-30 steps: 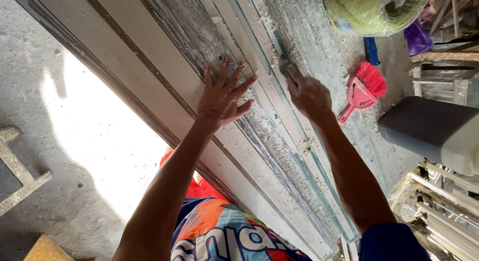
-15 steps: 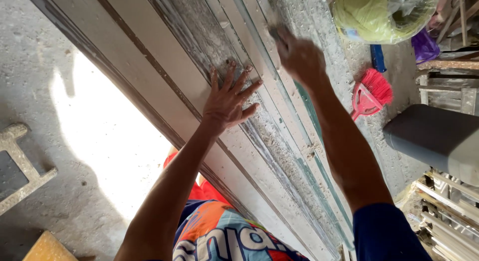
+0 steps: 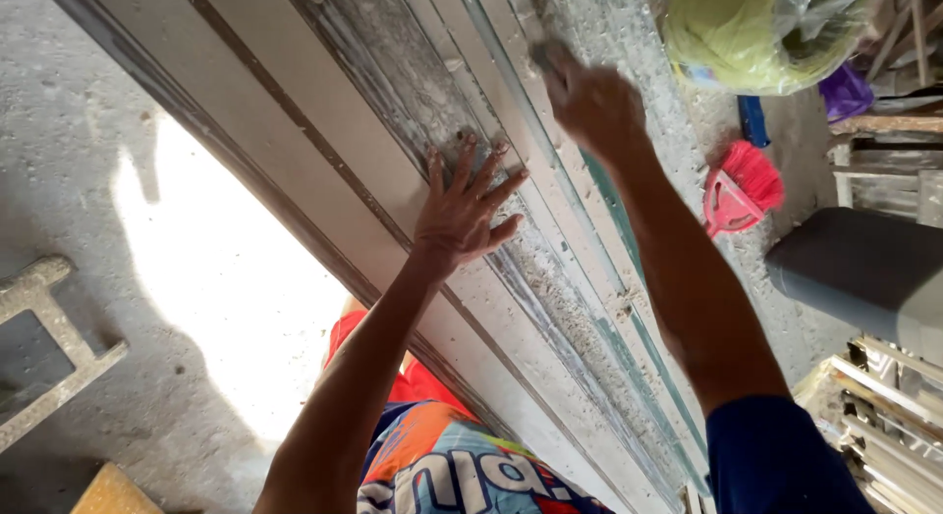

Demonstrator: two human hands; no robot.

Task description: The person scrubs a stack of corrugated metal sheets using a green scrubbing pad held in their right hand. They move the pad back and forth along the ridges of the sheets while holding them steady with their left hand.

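Two bare hands work a long, weathered door panel lying slantwise over a concrete floor. Left hand presses flat on the flaking grey surface, fingers spread wide. Right hand, farther up the panel, is closed around a small tool that is blurred and mostly hidden. Near the right forearm, a red hand brush lies on the floor.

A single head-worn camera looks steeply down past the person's chest and along both forearms, so the shirt and shorts fill the bottom edge. It sits close to a long, worn wooden frame that runs diagonally from upper left to lower right. Concrete floor lies to the left, a red brush to the right.
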